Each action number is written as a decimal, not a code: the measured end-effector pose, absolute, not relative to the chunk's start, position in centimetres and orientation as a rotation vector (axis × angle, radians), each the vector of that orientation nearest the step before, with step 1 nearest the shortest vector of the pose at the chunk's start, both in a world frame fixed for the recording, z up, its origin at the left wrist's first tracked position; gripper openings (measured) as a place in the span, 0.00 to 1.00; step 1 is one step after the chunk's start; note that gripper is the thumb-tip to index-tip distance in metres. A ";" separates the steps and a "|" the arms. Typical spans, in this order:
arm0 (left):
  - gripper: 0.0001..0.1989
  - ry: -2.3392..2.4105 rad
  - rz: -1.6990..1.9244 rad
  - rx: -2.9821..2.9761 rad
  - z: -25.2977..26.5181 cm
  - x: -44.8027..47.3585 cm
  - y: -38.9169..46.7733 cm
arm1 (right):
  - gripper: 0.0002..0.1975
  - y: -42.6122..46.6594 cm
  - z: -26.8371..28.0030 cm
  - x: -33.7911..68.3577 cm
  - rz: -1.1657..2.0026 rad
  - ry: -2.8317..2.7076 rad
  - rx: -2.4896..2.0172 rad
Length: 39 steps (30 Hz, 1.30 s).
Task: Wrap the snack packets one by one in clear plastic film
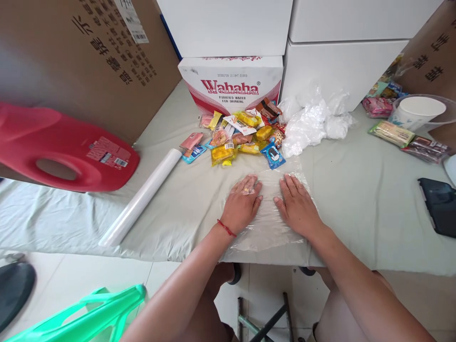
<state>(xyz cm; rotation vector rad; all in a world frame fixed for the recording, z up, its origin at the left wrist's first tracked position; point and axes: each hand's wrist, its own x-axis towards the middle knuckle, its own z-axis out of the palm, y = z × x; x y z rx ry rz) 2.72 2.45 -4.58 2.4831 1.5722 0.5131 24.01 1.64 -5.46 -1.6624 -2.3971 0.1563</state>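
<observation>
A clear plastic sheet (269, 228) lies spread and wrinkled at the front of the cloth-covered table. My left hand (244, 202) rests flat on its left side, fingers stretched out, with some of the film over the fingers. Flat on the right side of the sheet is my right hand (295, 202), its fingers forward and slightly apart. Just beyond my hands sits a pile of wrapped snacks (242, 135), yellow, red and blue, with a blue packet (273, 155) nearest. Crumpled clear plastic (313, 118) is heaped at the pile's right.
A white plastic roll (142, 197) lies slantwise at left, beside a red jug (67, 147). Behind the snacks stands a Wahaba-like carton (231, 85). At right are a paper cup (420, 111), packaged snacks (409, 140) and a black phone (440, 206).
</observation>
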 end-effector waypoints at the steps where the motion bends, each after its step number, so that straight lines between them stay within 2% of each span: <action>1: 0.22 1.635 0.472 2.470 -4.5 2.5 2.4 | 0.32 1.5 -5.5 24.1 0.141 -2.404 -1.667; 10: 0.26 1.818 0.365 2.314 -4.0 1.1 2.6 | 0.30 0.4 -5.0 25.0 0.121 -2.396 -1.717; 16: 0.34 1.905 0.328 2.274 -3.6 1.6 2.1 | 0.28 -0.2 -4.2 26.7 0.129 -2.368 -1.781; 22: 0.36 1.888 0.286 2.325 -3.2 2.3 0.2 | 0.22 2.9 1.1 28.6 0.088 -2.139 -1.920; 26: 0.34 1.889 0.331 2.313 -3.5 2.5 -0.2 | 0.20 8.6 4.4 24.8 -0.035 -2.280 -1.901; 31: 0.32 1.898 0.389 2.263 -3.7 2.3 0.7 | 0.27 14.3 1.7 19.7 -0.020 -2.340 -2.031; 34: 0.32 1.847 0.410 2.251 -3.6 1.8 1.1 | 0.24 15.4 -0.6 19.0 -0.016 -2.250 -1.860; 37: 0.31 1.805 0.405 2.239 -3.5 1.5 1.3 | 0.20 15.6 -0.7 19.8 -0.010 -2.176 -1.758; 39: 0.31 1.811 0.397 2.236 -3.5 1.4 1.3 | 0.23 15.2 0.6 21.2 -0.025 -2.110 -1.700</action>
